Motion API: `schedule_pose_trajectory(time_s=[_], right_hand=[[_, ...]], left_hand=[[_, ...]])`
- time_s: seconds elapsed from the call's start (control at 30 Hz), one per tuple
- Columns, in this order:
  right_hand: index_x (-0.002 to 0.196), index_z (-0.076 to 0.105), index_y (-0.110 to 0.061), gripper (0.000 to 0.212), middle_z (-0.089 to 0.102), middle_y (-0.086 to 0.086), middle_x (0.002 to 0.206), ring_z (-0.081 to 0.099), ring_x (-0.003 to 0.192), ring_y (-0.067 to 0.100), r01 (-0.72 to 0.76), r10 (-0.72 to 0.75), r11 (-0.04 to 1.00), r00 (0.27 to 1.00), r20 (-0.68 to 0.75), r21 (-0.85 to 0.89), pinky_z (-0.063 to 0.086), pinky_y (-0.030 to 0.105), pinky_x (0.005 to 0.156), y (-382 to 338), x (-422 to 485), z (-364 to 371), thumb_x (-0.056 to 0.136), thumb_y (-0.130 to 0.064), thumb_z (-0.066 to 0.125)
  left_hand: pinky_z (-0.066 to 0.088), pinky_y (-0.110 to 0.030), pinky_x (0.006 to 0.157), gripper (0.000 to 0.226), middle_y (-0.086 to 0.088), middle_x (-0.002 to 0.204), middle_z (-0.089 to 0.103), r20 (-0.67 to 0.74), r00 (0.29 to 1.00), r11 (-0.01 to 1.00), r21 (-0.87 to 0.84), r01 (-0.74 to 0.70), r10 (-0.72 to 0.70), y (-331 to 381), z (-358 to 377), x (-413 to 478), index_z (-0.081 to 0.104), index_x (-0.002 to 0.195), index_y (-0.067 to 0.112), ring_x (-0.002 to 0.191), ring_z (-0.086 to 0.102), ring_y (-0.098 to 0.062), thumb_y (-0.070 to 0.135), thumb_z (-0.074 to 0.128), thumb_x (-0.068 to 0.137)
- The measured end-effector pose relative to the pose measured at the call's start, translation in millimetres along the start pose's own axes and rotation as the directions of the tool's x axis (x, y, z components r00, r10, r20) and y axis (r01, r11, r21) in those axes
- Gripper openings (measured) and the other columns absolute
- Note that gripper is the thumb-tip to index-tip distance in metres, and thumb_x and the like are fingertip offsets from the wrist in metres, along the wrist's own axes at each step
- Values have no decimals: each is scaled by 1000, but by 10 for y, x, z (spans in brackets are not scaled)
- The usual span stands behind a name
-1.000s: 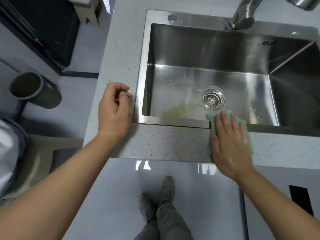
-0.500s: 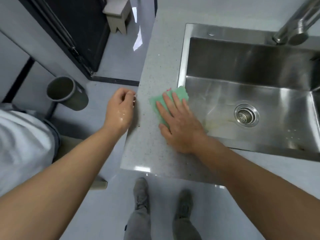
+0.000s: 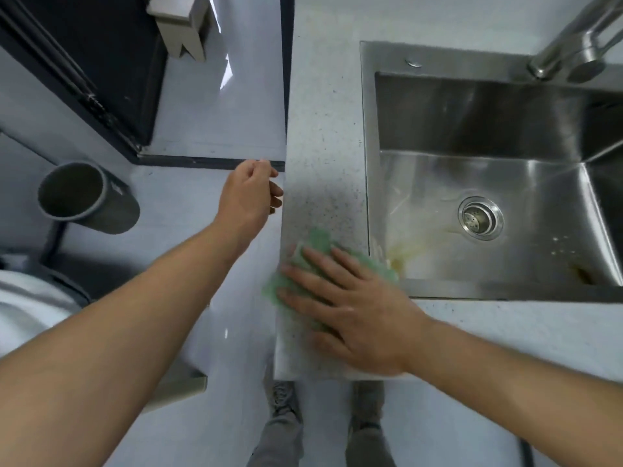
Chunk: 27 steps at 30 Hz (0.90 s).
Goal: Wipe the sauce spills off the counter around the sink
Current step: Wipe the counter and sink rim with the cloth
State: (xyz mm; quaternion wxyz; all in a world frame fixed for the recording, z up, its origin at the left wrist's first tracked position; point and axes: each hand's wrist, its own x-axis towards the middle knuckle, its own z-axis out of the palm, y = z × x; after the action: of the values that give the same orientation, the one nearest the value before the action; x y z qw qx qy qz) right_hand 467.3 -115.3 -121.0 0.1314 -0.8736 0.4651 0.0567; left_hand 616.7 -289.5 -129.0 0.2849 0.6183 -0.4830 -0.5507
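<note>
Cloth lies on the counter strip left of the sink, pressed under my right grip, fingers flat. The strip runs straight ahead of it; my left grip hangs loosely curled, empty, farther left.

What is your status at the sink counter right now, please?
Right hand flat, pressing green cloth onto counter left of sink. Left hand loosely curled, holding nothing. Yellowish smear inside sink basin. No obstacle near cloth.
</note>
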Motion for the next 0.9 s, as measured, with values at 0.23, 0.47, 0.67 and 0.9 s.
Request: schedule_pose_trajectory(time_s=[0.23,0.47,0.67,0.9], right_hand=[[159,-1,-26,64,-5,4,168,-14,153,32,-377,373,926,923,-94,-18,2,54,123,297,719,-183,102,-51,14],[150,43,-31,52,29,-4,163,7,155,25,-89,96,992,992,-83,92,13,52,123,-594,-34,129,100,-49,41],[156,24,-32,58,16,2,167,2,155,31,-211,212,977,973,-92,15,9,56,122,147,454,-63,102,-50,30],[159,21,-21,63,12,9,167,1,154,34,-324,325,946,932,-163,35,9,56,122,554,721,-194,100,-45,25]], left_hand=[[49,-35,69,31,-6,81,63,45,999,999,-42,19,-17,161,-164,178,58,94,13,71,59,-19,33,36,104],[55,-46,85,22,-10,103,63,93,996,999,39,-18,14,185,-2,193,54,108,13,89,62,-22,28,39,102],[55,-48,89,27,-10,106,66,63,998,998,68,-9,4,288,15,263,57,111,9,88,64,-21,28,41,101],[56,-56,88,29,-8,98,70,25,1000,992,128,7,-11,475,95,330,61,96,16,96,68,-31,39,46,88]])
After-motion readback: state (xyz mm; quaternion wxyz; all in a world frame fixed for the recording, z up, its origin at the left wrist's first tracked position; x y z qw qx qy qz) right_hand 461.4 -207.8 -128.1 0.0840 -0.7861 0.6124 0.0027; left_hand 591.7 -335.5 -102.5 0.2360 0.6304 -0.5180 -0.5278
